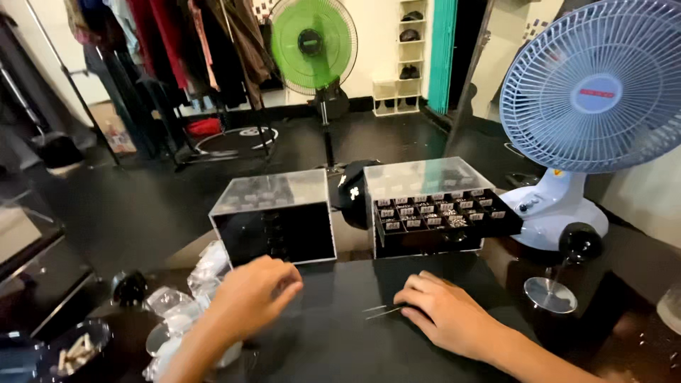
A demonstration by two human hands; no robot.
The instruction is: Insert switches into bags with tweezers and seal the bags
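Two bare hands rest low on a dark table [340, 340]. The left hand [257, 292], at about seven o'clock in the view, hangs with its fingers loosely curled and holds nothing. The right hand [448, 312], at about five o'clock, lies flat with fingers spread, its fingertips touching thin metal tweezers [383, 311] that lie on the tabletop between the hands.

Beyond the hands stand two clear boxes. The left box [275, 216] is shut. The right box [425, 206] has a black drawer [445, 214] pulled out, its small compartments filled with tiny silvery pieces. At eight o'clock lie crumpled clear plastic bags [190, 298]. A pale blue desk fan [592, 106] stands at two o'clock, with a wine glass [560, 273] just before its base.

Across the dark floor [142, 198], a green standing fan [312, 46] rises at twelve o'clock, a rack of hanging clothes [177, 42] at eleven, and a white shoe shelf [408, 57] against the far wall.
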